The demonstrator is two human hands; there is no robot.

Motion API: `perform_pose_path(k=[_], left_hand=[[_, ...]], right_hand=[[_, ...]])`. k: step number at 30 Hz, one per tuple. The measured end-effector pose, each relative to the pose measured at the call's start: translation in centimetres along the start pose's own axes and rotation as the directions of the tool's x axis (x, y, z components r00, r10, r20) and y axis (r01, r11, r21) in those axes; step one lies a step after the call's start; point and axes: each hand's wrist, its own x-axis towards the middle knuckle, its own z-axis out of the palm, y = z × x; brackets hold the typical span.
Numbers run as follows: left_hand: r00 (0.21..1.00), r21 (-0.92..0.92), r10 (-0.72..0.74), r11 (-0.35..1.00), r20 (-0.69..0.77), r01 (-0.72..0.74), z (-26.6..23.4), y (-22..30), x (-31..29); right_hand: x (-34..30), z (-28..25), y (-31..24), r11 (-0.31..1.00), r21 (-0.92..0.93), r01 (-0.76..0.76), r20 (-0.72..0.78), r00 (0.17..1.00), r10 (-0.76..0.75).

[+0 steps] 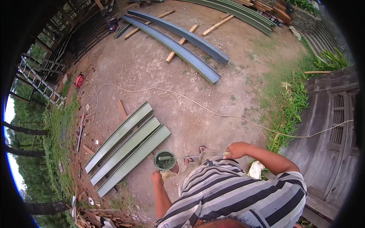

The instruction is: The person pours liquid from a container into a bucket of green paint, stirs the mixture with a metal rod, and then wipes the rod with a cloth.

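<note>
My right hand (236,150) is closed around the handle of a long paint roller (201,156), whose thin metal rod runs left across the front of my body. Its green-coated roller head lies at the mouth of a bucket (175,166) of dark green paint. Beside the bucket's lower left side is my left hand (156,177), fingers curled. A pale, crumpled, cloth-like thing (166,174) is right next to these fingers. What they grip is too small to make out. Three green metal beams (131,157) lie side by side just left of the bucket.
Two long grey-blue beams (178,49) rest on wooden battens farther off. A pale cable (182,96) crosses the dirt ground. A red machine (79,80) and a ladder (38,81) stand at left. Wooden panels (330,125) are at right. Scrap wood (95,219) lies at lower left.
</note>
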Motion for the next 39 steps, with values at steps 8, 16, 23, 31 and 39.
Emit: perform_pose_path(k=[8, 16, 23, 31, 39], left_hand=[[0.952, 0.541, 0.296, 0.789, 0.079, -0.290, 15.2, 4.8, 0.2], [0.887, 0.826, 0.294, 0.345, 0.356, -0.446, 37.1, 14.1, 2.7], [0.905, 0.741, 0.387, 0.553, 0.177, -0.381, 60.8, 17.3, -3.3], [0.897, 0.344, 0.412, 0.828, 0.161, -0.442, 88.9, 13.2, -8.7], [0.936, 0.654, 0.322, 0.679, 0.142, -0.333, 115.8, 9.8, -4.3]], right_hand=[[-6.4, -4.8, 7.6, 1.000, 0.003, -0.028, -0.227, 0.974, 0.028], [-6.7, -11.4, 24.0, 0.996, 0.083, -0.010, -0.367, 0.929, 0.040], [-12.6, -22.0, 38.1, 0.989, 0.131, -0.062, -0.466, 0.877, 0.117], [-17.9, -32.9, 57.7, 0.971, 0.170, -0.166, -0.521, 0.822, 0.231], [-16.8, -45.3, 82.3, 0.953, 0.141, -0.267, -0.432, 0.850, 0.302]])
